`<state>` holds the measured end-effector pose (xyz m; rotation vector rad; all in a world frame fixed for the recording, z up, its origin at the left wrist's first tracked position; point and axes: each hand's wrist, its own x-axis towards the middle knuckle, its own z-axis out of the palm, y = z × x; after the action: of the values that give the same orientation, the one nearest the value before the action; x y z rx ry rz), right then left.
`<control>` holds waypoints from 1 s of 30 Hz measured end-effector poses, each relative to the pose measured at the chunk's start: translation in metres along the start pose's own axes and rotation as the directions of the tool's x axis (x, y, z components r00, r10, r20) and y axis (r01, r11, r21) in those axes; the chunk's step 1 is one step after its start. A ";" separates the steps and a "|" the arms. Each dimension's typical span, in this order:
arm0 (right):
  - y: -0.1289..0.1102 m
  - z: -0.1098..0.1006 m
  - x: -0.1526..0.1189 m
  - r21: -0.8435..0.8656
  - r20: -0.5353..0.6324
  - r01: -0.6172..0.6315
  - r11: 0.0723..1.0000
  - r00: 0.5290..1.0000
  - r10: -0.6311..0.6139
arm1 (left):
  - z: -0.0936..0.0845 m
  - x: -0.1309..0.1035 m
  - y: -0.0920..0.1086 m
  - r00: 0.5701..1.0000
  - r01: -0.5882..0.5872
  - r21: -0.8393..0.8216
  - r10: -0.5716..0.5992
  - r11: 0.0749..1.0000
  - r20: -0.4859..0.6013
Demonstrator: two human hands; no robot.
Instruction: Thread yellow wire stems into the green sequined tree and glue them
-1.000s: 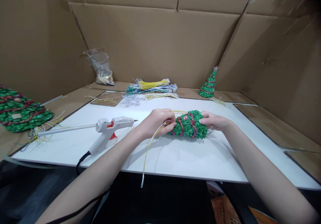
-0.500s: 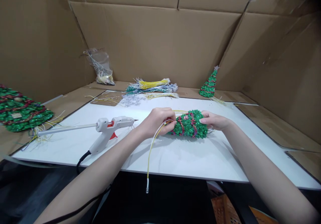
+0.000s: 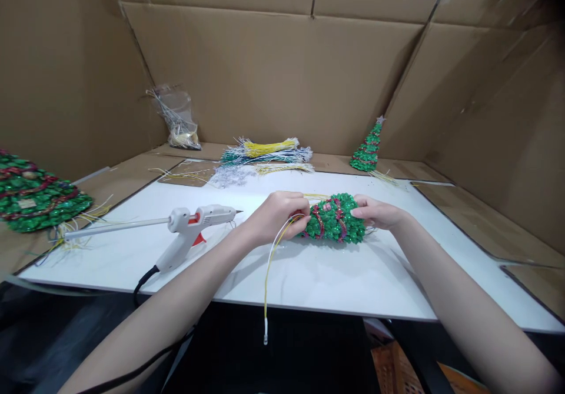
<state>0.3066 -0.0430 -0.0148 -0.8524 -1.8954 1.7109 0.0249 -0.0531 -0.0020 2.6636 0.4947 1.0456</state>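
A small green Christmas tree [image 3: 333, 220] with red garland lies on its side above the white board, its narrow end pointing left. My right hand [image 3: 383, 213] grips its wide base, with the thumb on the near side. At the narrow end my left hand [image 3: 280, 214] is closed in a pinch on a yellow-and-white wire [image 3: 265, 288]. The wire droops past the board's front edge and ends in a small clear bulb [image 3: 265, 340]. My left fingers hide the tree's tip. More yellow wires show behind the tree.
A white glue gun [image 3: 189, 229] stands left of my left forearm, its nozzle pointing right. A larger tree [image 3: 39, 200] lies at far left. At the back are wire bundles [image 3: 269, 153], a plastic bag [image 3: 180, 117] and another small tree [image 3: 368, 147]. Cardboard walls surround the board.
The hanging wire and its bulb have swung slightly right and down. My left fingers have shifted a little at the tree's narrow end. The right hand and tree stay nearly still.
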 end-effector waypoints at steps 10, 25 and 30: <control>0.002 -0.002 0.000 0.011 -0.016 -0.013 1.000 1.000 0.013 | 0.000 0.001 0.001 1.000 0.012 -0.006 -0.012 1.000 -0.012; 0.003 -0.004 -0.002 -0.030 -0.030 -0.006 1.000 1.000 0.005 | -0.009 0.004 0.004 0.960 0.156 -0.157 -0.187 0.975 -0.207; 0.003 -0.009 -0.004 -0.053 -0.060 -0.036 0.998 0.998 0.033 | -0.010 0.004 -0.005 0.925 0.250 -0.041 -0.251 0.968 -0.286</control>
<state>0.3161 -0.0399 -0.0160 -0.9516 -1.9060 1.6420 0.0193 -0.0456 0.0061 2.3691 0.8637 1.3563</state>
